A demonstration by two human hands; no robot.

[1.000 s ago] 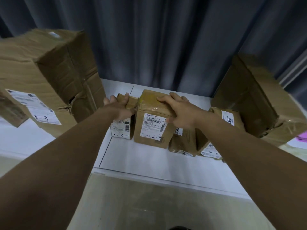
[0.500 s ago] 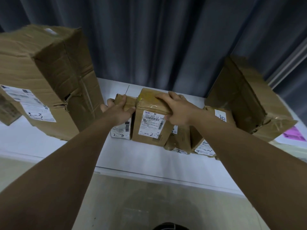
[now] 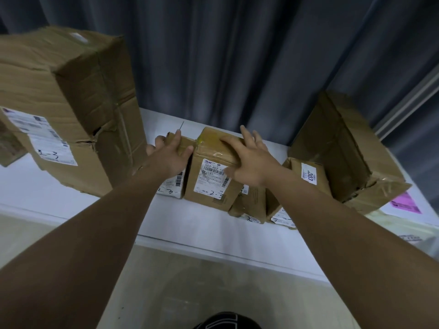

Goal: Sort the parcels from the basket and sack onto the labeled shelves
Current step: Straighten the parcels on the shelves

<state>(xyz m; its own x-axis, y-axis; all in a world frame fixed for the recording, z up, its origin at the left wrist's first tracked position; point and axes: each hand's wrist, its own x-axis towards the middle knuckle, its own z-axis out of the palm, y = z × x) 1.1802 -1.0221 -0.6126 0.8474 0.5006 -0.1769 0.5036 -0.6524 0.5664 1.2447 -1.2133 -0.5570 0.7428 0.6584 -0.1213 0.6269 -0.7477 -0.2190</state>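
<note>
At the centre of the frame, on the white shelf (image 3: 197,224), the right hand (image 3: 249,162) grips the middle parcel (image 3: 213,184); the left hand (image 3: 169,157) clasps the smaller parcel (image 3: 174,186) touching its left side.

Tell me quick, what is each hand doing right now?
Left hand: grips the top of the small parcel.
Right hand: grips the top of the middle parcel, thumb on its front label.
</note>
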